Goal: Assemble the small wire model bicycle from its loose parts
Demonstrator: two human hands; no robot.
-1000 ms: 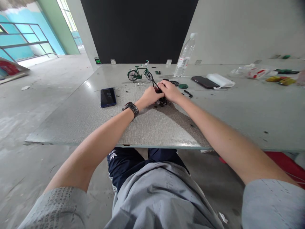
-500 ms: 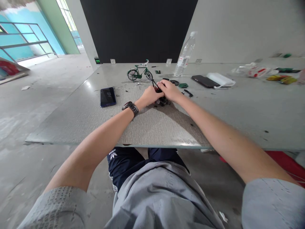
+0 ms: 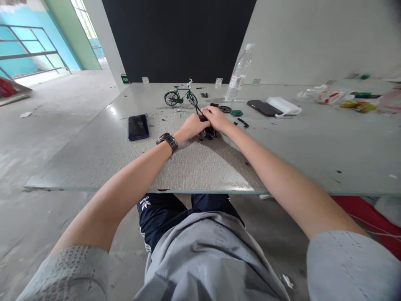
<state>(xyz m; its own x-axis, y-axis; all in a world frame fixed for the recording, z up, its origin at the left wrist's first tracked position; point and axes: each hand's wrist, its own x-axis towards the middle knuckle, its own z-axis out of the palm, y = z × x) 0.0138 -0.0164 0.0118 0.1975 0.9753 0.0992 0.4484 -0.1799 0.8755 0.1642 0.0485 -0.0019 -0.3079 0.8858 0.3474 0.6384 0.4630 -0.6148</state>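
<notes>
My left hand (image 3: 191, 126), with a watch (image 3: 168, 142) on its wrist, is closed on a small dark model part (image 3: 209, 133) low over the table. My right hand (image 3: 218, 118) meets it from the other side, its fingers pinched on the same part. Thin black bars (image 3: 198, 110) stick up between the fingertips; much of the part is hidden. Beyond my hands stands a green model bicycle (image 3: 181, 96). Close to the right hand lie a black wheel (image 3: 224, 109), a green piece (image 3: 237, 113) and a curved black piece (image 3: 243, 122).
A phone (image 3: 138, 127) lies to the left on the table (image 3: 94, 167). A clear bottle (image 3: 239, 75) stands at the back, near a dark phone (image 3: 264, 107) and a white pouch-like item (image 3: 284, 105). Plastic wrappers (image 3: 357, 106) lie at far right.
The whole view has shifted slightly, so everything appears a little further left. Both hands keep their hold on the dark model part, with hardly any visible movement.
</notes>
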